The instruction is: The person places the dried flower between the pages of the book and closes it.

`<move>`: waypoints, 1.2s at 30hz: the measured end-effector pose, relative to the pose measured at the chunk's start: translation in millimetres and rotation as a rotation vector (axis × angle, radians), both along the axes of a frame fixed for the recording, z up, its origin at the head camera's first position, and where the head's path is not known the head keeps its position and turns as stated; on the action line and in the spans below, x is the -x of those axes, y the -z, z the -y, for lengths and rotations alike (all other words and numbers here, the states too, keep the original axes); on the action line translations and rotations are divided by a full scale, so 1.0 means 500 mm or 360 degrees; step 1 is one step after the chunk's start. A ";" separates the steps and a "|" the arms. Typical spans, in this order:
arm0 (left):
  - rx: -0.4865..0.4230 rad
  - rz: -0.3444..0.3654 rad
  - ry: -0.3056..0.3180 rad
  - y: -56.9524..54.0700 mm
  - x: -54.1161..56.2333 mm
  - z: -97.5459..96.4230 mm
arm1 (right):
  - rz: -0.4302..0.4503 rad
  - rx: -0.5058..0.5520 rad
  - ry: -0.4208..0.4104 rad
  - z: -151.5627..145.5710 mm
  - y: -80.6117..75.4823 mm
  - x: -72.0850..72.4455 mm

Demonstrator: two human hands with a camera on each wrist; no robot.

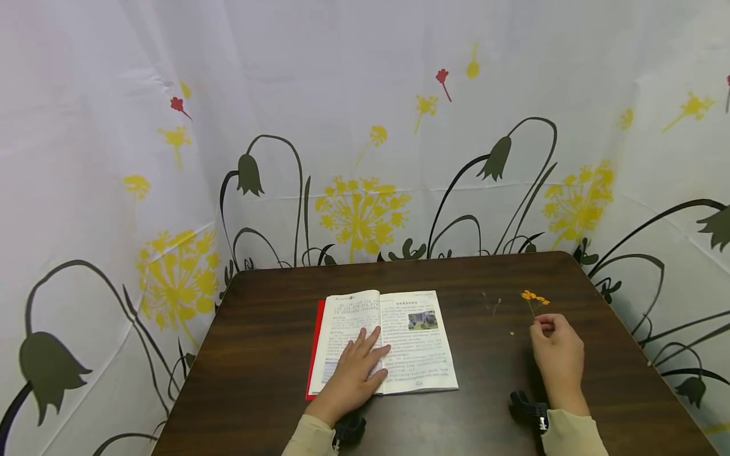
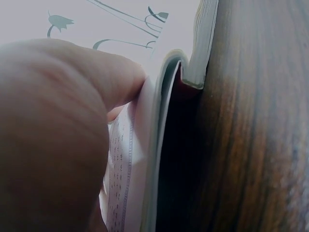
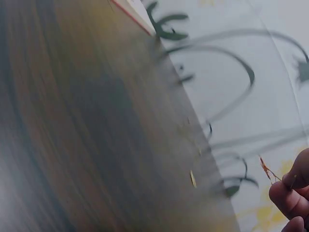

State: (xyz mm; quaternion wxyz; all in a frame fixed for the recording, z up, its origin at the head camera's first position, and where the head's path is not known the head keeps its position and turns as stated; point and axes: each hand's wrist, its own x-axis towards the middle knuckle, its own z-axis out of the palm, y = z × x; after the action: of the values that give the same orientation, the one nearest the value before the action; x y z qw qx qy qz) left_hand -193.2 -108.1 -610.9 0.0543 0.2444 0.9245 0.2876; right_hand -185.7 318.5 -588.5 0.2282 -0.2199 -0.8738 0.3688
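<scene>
An open book (image 1: 419,364) with a red cover edge lies on the dark wooden table, printed text on both pages and a small photo on the right one. My left hand (image 1: 356,373) rests on it near the spine with the fingers spread. In the left wrist view the thumb (image 2: 116,79) presses the page by the fold. Right of the book, my right hand (image 1: 557,351) pinches the thin stem of a small orange flower sprig (image 1: 534,297) between thumb and fingertips. Its blossoms point away from me, over the table.
Thin dried sprigs (image 1: 496,306) lie on the table between book and right hand. A tiny yellow petal (image 1: 511,333) lies closer to me. Behind the table's far edge (image 1: 399,261) hangs a white curtain (image 1: 342,95) printed with flowers. Each wrist wears a black camera strap.
</scene>
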 end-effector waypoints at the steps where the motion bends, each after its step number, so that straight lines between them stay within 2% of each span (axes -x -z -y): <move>1: 0.0008 0.0007 -0.0003 0.001 0.001 0.000 | -0.0025 -0.0004 -0.0030 0.014 -0.002 0.001; 4: 0.0019 0.0021 -0.0011 0.003 0.004 -0.001 | -0.0104 0.0029 -0.0112 0.059 -0.006 0.002; 7: 0.0030 0.0034 -0.0012 0.004 0.005 -0.002 | -0.0159 0.0156 -0.0193 0.109 -0.004 -0.001; 9: 0.0025 0.0026 -0.0003 0.004 0.004 -0.002 | -0.0187 0.0292 -0.0261 0.143 0.000 -0.004; 12: 0.0012 0.0016 -0.0001 0.002 0.002 -0.001 | -0.0214 0.0617 -0.0422 0.198 -0.001 -0.004; 16: -0.0006 0.0020 -0.0002 0.000 0.001 0.001 | -0.0132 0.1035 -0.0564 0.268 -0.014 0.003; 20: -0.0029 0.0004 0.0003 0.001 0.000 0.000 | -0.0078 0.1197 -0.0644 0.332 -0.017 0.020; 23: -0.0031 -0.0033 0.0005 0.004 0.001 -0.004 | -0.0095 0.1256 -0.0740 0.372 0.003 0.042; 25: -0.0027 -0.0051 0.0015 0.006 0.001 -0.005 | -0.0103 0.1232 -0.0788 0.393 0.028 0.054; 29: -0.0028 -0.0051 0.0034 0.005 0.000 -0.005 | -0.0008 0.1092 -0.0797 0.416 0.061 0.064; 32: -0.0026 -0.0050 0.0025 0.004 0.001 -0.004 | 0.0055 0.1022 -0.0820 0.418 0.064 0.063; 36: -0.0018 -0.0049 0.0014 0.004 0.002 -0.001 | 0.0070 0.0941 -0.0901 0.417 0.064 0.060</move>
State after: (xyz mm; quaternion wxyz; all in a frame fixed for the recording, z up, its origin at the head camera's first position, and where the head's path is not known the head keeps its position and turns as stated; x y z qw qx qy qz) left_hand -194.2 -107.6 -613.1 0.0400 0.2530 0.9225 0.2888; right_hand -215.7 110.1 -620.5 0.0261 -0.0346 -0.7609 0.6474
